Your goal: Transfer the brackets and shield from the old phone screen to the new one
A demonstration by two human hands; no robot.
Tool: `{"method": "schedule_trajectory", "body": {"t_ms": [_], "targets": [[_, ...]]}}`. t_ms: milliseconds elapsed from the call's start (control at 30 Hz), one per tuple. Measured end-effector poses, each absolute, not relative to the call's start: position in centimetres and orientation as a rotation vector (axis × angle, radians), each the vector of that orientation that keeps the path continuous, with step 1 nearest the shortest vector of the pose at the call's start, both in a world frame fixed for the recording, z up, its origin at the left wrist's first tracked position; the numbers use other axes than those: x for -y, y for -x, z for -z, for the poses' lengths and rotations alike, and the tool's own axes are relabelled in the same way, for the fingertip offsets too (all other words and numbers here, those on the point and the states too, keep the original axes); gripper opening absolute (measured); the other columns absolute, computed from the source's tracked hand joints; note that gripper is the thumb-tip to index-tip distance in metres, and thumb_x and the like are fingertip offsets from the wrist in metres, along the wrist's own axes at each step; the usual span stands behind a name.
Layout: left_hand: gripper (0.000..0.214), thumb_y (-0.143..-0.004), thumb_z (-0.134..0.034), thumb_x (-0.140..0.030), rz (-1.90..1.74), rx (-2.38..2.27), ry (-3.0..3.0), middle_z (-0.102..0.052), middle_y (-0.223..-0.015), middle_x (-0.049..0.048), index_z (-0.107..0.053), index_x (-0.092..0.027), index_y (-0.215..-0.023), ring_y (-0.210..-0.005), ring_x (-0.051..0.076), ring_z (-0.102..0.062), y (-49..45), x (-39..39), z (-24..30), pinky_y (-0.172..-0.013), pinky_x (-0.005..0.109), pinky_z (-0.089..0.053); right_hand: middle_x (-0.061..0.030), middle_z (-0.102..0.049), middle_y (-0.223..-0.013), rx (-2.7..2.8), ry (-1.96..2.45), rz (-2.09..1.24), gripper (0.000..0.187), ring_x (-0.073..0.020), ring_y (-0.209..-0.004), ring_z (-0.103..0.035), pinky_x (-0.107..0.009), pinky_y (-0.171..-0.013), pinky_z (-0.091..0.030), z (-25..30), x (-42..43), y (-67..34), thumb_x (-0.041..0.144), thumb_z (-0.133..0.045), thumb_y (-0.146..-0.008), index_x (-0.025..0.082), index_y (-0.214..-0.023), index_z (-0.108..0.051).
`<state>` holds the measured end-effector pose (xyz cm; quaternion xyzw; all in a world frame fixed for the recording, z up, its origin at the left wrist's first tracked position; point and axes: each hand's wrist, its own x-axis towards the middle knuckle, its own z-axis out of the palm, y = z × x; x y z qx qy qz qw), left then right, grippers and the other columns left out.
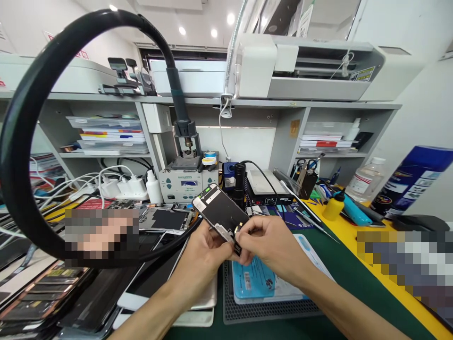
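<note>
My left hand (208,248) is closed round the lower edge of a phone screen (222,208), its dark back turned up. The screen is tilted, with its far end pointing up and to the left. My right hand (262,236) pinches at the near end of the screen, by a small dark flex part (238,236). Fingers partly cover that part, so its exact kind does not show. Just below both hands lies a blue and white flat package (253,281) on a dark perforated mat (269,311).
A thick black hose (21,118) loops over the left side to a hot-air station (189,184). Several phone parts (166,219) and tablets lie at left. Bottles (366,179), a spray can (412,182) and tools stand at right. Behind is a grey shelf (198,100).
</note>
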<state>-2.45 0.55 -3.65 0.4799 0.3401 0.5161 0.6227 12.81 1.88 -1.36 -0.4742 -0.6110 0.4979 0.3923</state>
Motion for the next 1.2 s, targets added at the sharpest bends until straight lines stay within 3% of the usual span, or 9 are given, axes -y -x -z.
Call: {"method": "schedule_trajectory", "body": {"t_ms": [367,867,1000,1200], "targets": [[0.030,-0.077,-0.059,-0.002,-1.166,-0.786,-1.081,-0.071,-0.092,0.0024,-0.056,-0.018,-0.102,-0.075,0.017,-0.068,2.2,-0.3,3.3,-0.072,0.035,-0.058,0.0036,-0.065,-0.044,1.537,1.243,-1.248,0.010,-0.0148,-0.045,-0.064,-0.023,-0.050,-0.053,1.6,-2.1,-12.7,0.014,-0.057,-0.065,0.020,-0.060,-0.062],[0.031,-0.078,-0.058,0.001,-1.199,-0.764,-1.062,-0.063,-0.074,-0.0049,-0.054,-0.020,-0.100,-0.069,0.012,-0.062,2.4,-0.3,3.6,-0.072,0.034,-0.058,0.0020,-0.067,-0.046,1.546,1.251,-1.245,0.010,-0.0143,-0.046,-0.064,-0.023,-0.052,-0.053,1.8,-2.4,-12.4,0.013,-0.056,-0.068,0.018,-0.061,-0.062],[0.028,-0.081,-0.059,-0.002,-1.190,-0.752,-1.059,-0.066,-0.079,-0.0022,-0.055,-0.019,-0.103,-0.070,0.014,-0.065,2.6,-0.3,3.5,-0.073,0.035,-0.058,-0.0008,-0.070,-0.052,1.618,1.239,-1.256,0.010,-0.0158,-0.052,-0.066,-0.024,-0.057,-0.055,1.1,-2.2,-12.6,0.018,-0.062,-0.074,0.017,-0.065,-0.067],[0.026,-0.082,-0.058,-0.003,-1.207,-0.780,-1.034,-0.070,-0.093,0.0020,-0.055,-0.019,-0.104,-0.078,0.016,-0.067,2.7,-0.3,3.0,-0.079,0.038,-0.058,-0.0039,-0.071,-0.058,1.767,1.177,-1.256,0.028,-0.0186,-0.057,-0.067,-0.028,-0.059,-0.056,0.4,-2.0,-13.7,0.041,-0.064,-0.086,0.017,-0.073,-0.069]]}}
